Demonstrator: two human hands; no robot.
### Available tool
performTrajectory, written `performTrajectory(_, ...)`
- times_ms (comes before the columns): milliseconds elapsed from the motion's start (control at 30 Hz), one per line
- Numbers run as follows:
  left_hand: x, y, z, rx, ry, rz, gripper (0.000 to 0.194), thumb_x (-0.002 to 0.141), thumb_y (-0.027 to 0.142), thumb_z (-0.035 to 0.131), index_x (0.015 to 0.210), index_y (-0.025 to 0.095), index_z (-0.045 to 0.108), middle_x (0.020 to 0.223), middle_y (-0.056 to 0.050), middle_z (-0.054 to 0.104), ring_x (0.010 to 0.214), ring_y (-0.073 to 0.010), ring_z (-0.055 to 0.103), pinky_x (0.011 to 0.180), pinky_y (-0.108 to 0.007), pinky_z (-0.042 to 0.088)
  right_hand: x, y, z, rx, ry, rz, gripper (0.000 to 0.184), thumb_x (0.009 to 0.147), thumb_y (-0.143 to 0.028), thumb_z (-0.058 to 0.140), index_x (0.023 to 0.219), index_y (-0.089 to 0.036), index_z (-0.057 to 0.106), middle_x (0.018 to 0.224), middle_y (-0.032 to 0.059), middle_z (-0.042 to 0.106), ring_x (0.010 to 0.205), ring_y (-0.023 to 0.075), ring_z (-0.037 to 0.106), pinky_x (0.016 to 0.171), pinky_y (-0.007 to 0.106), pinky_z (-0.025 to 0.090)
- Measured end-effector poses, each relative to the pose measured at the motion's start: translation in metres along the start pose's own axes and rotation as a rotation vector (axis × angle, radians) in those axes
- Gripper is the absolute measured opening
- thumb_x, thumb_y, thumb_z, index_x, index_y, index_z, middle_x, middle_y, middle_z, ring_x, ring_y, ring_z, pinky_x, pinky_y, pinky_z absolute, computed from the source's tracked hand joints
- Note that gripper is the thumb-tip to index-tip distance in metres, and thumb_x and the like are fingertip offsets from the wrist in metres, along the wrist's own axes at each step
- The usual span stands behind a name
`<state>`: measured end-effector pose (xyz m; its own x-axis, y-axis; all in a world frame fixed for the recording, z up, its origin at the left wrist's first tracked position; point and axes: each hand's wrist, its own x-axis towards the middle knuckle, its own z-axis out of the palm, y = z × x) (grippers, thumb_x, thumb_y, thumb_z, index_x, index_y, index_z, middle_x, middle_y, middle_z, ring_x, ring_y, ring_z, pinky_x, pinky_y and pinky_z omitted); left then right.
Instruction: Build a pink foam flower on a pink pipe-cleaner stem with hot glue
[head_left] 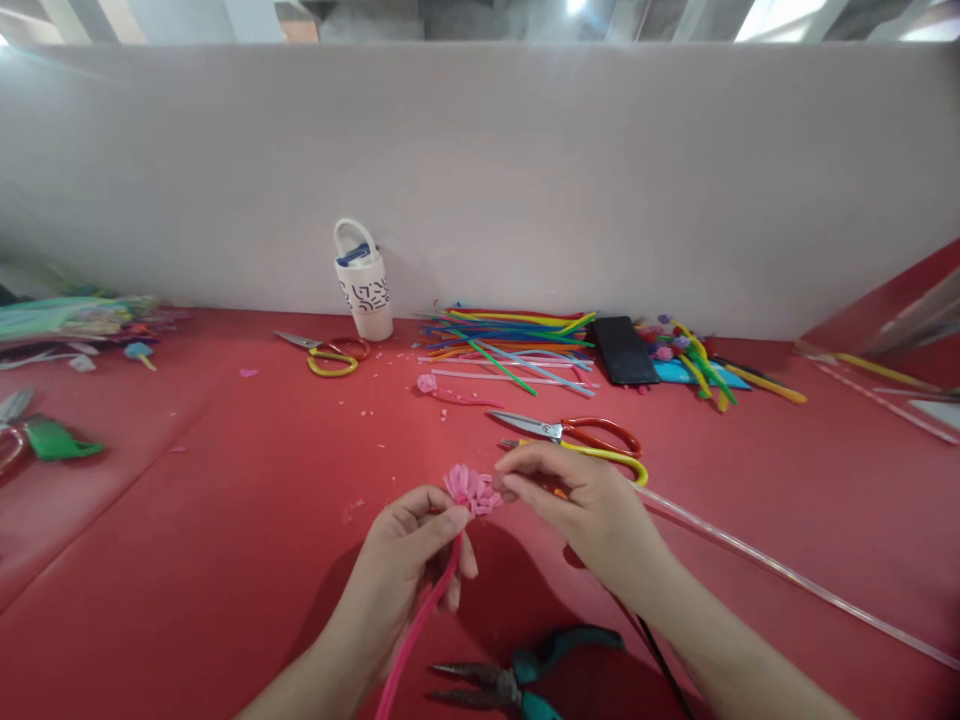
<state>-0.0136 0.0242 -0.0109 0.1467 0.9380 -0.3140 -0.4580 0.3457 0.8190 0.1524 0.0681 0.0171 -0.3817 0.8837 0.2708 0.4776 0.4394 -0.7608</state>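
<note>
Between the thumb and fingers of my left hand point(420, 540) is a pink flower point(469, 490) with looped, strip-like petals, held near its base. Its long, deep pink stem point(424, 615) runs down past my palm to the bottom of the view. My right hand point(574, 500) pinches at the right edge of the petals; the exact contact is partly hidden by the fingers. Just beyond that hand lie red-and-yellow-handled scissors point(570, 430), partly covered by it. Pliers with teal handles point(499, 685) rest on the red table below my hands.
Coloured strips point(517, 340) lie at the back, beside a black phone point(625, 350). A white cup point(365, 300) stands near other scissors point(330, 355). A small pink bud point(427, 384) lies among scraps. A clear tube point(795, 570) crosses the right side. A white partition point(480, 170) borders the table.
</note>
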Motion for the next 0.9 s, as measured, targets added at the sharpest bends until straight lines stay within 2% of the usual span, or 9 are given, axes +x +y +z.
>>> performTrajectory(100,-0.002,-0.002,0.001,-0.028,-0.033,-0.031,0.028,0.067,0.033,0.071,0.059,0.017,0.049,0.042,0.001,0.063,0.024,-0.0045,0.047,0.025,-0.009,0.028,-0.003,-0.013,-0.009,0.151,-0.036,0.095,0.009,0.082,-0.018,0.054,0.077,-0.021,0.061,0.070,-0.0033,0.068,0.067,0.0117,0.066,0.060,0.019,0.049)
performTrajectory(233,-0.004,-0.003,0.002,-0.067,-0.056,-0.074,0.028,0.066,0.034,0.072,0.061,0.017,0.050,0.041,0.001,0.064,0.022,-0.0054,0.046,0.024,-0.010,0.029,-0.005,-0.024,-0.014,0.154,-0.073,-0.005,0.014,0.078,-0.013,0.057,0.073,-0.021,0.067,0.075,-0.0014,0.064,0.072,0.0120,0.060,0.068,0.023,0.047)
performTrajectory(300,-0.005,-0.003,0.002,-0.066,-0.068,-0.105,0.027,0.066,0.034,0.072,0.062,0.017,0.052,0.041,0.000,0.064,0.022,-0.0059,0.046,0.024,-0.010,0.029,-0.006,-0.024,-0.011,0.167,-0.063,-0.036,0.014,0.078,-0.013,0.058,0.073,-0.022,0.068,0.075,-0.0007,0.062,0.072,0.0125,0.058,0.066,0.024,0.046)
performTrajectory(500,-0.011,-0.002,0.004,-0.057,-0.077,-0.138,0.025,0.067,0.033,0.071,0.064,0.017,0.052,0.041,0.000,0.064,0.022,-0.0059,0.047,0.024,-0.010,0.030,-0.007,-0.020,0.001,0.229,-0.033,0.013,0.013,0.077,-0.011,0.061,0.072,-0.021,0.067,0.075,-0.0009,0.061,0.072,0.0123,0.057,0.067,0.025,0.045)
performTrajectory(700,-0.014,0.000,0.007,-0.041,-0.083,-0.147,0.024,0.069,0.033,0.069,0.064,0.017,0.052,0.041,0.001,0.064,0.023,-0.0054,0.047,0.025,-0.010,0.031,-0.008,-0.023,0.001,0.170,0.028,0.011,0.012,0.075,-0.010,0.061,0.069,-0.020,0.064,0.073,-0.0014,0.059,0.068,0.0119,0.055,0.061,0.023,0.044)
performTrajectory(900,-0.012,0.001,0.006,-0.026,-0.079,-0.137,0.024,0.068,0.033,0.070,0.065,0.018,0.052,0.041,0.001,0.064,0.023,-0.0054,0.046,0.025,-0.010,0.031,-0.008,-0.025,-0.002,0.083,0.005,-0.035,0.015,0.079,-0.010,0.056,0.068,-0.020,0.060,0.073,-0.0010,0.060,0.070,0.0130,0.056,0.064,0.025,0.043)
